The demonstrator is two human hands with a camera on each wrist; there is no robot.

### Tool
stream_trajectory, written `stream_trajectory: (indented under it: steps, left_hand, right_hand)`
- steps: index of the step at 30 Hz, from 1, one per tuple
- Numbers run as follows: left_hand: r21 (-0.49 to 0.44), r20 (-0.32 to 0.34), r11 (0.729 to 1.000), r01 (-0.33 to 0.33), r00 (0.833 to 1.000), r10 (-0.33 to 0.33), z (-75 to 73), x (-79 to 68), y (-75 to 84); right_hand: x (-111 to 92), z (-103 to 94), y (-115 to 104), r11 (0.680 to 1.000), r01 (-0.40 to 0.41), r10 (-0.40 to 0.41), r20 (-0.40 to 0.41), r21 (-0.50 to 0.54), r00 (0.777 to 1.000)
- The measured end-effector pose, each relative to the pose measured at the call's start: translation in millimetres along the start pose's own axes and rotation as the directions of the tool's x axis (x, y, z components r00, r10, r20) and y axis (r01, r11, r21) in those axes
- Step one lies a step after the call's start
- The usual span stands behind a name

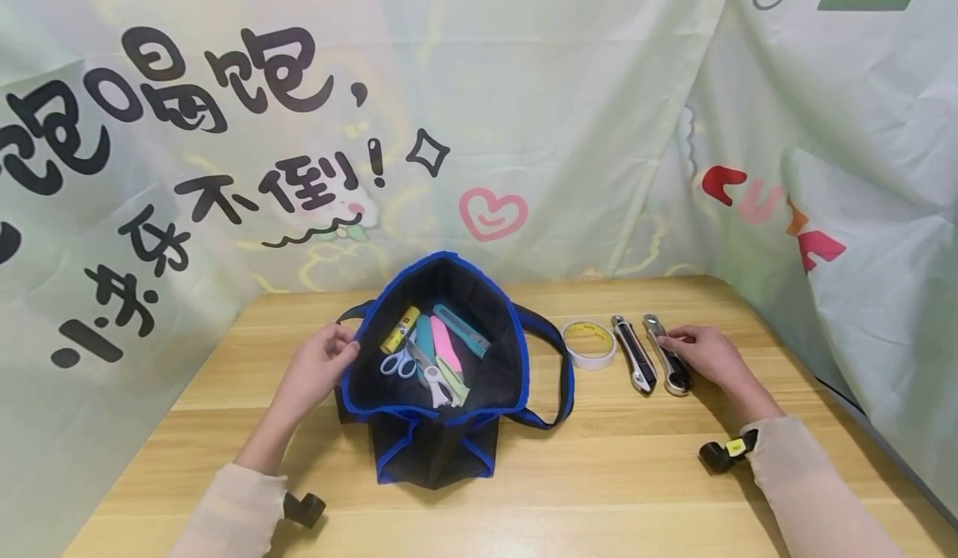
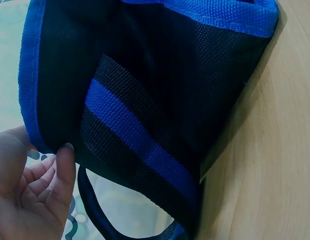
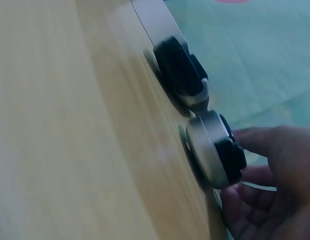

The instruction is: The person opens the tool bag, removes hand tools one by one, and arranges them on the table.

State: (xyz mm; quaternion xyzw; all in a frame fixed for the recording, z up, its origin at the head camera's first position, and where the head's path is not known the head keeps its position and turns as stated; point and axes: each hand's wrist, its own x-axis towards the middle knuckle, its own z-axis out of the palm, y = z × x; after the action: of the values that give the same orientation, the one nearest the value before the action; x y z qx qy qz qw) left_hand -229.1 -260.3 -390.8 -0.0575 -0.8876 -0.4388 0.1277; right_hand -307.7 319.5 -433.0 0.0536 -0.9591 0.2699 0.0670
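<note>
A black tote bag with blue trim (image 1: 524, 358) stands open-mouthed on the table. My left hand (image 1: 318, 367) pinches its left rim between thumb and fingers, near a black and blue strap (image 2: 140, 135). Inside the bag lie a yellow glue stick (image 1: 400, 330), scissors with pale blue handles (image 1: 399, 363), a teal cutter (image 1: 461, 331), a pink-handled item (image 1: 443, 342) and other small tools. On the right, my right hand (image 1: 707, 354) grips a silver and black utility knife (image 1: 676, 369) at its side, with the knife low over the tabletop.
Left of the gripped knife lies a second utility knife (image 1: 634, 354), and beside that a roll of white tape (image 1: 591, 357). The bag's right handle (image 1: 567, 375) loops out toward the tape. A printed cloth (image 1: 584, 125) hangs behind the wooden table (image 1: 599, 491).
</note>
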Motion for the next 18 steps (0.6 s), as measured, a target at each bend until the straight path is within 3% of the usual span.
stream_trajectory:
  steps: [18]
  left_hand:
    - [0.015,-0.006,1.0,0.009,1.0,-0.009,0.5,0.3,1.5]
  right_hand:
    - [-1.5,2.4,-0.7,1.0,0.005,-0.005,0.014,0.026,1.0]
